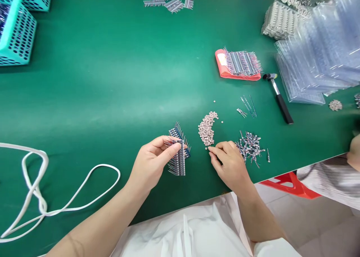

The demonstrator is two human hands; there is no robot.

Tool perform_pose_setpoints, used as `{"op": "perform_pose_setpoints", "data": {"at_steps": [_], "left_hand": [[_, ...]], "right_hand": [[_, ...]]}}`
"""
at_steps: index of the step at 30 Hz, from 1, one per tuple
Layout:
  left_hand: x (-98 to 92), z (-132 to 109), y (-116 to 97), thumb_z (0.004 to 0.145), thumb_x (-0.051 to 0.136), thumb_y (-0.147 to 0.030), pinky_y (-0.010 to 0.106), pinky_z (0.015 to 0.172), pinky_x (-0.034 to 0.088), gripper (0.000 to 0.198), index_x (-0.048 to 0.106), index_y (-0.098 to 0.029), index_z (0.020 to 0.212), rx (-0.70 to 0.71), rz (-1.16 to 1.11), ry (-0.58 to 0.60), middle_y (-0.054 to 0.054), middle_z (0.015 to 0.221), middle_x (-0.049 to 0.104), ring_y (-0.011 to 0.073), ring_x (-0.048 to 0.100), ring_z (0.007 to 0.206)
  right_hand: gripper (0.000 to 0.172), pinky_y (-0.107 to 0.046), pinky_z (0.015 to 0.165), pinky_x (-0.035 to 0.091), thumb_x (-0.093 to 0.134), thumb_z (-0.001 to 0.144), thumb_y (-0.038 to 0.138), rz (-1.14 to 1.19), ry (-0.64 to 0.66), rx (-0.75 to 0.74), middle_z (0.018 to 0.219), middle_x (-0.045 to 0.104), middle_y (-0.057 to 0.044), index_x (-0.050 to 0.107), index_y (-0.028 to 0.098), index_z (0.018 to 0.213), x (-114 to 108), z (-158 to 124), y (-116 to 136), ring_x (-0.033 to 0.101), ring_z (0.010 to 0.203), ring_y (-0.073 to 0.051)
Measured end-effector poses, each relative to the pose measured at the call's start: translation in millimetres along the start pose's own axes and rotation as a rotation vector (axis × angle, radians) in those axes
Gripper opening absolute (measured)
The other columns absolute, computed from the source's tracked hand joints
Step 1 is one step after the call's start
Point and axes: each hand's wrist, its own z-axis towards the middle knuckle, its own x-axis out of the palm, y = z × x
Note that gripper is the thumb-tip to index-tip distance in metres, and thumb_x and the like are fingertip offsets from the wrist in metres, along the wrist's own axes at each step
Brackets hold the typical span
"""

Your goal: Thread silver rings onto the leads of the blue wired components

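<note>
My left hand point(153, 161) is closed on a comb-like strip of blue and silver pin parts point(179, 150), held just above the green table point(98, 80). My right hand point(227, 163) rests on the table with thumb and forefinger pinched at the near end of a small heap of tiny round pale discs point(207, 128). Whether a disc sits between the fingertips is too small to tell. A loose pile of small metal pin parts point(249, 146) lies just right of that hand.
A small hammer point(278, 96) lies at the right, next to a red pad bearing pin strips point(239, 65). Clear plastic trays point(317, 54) stack at far right. Teal baskets point(17, 28) stand far left, white cord point(39, 189) near left. Another person's sleeve point(332, 178) shows at right.
</note>
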Motion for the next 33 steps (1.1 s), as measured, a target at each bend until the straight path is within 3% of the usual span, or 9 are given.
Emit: {"op": "perform_pose_setpoints", "data": {"at_steps": [33], "left_hand": [[-0.5,0.5,-2.0,0.078,0.081,-0.035,0.021,0.069,0.05,0.019,0.075,-0.019,0.087,-0.005,0.014,0.01,0.003,0.08,0.075,0.0144,0.067,0.074]], "right_hand": [[0.021,-0.036,0.073,0.046,0.058,0.092,0.01,-0.029,-0.1,-0.052,0.088,0.065,-0.006,0.07,0.019,0.107,8.1,-4.4,-1.6,0.053,0.083,-0.021]]}}
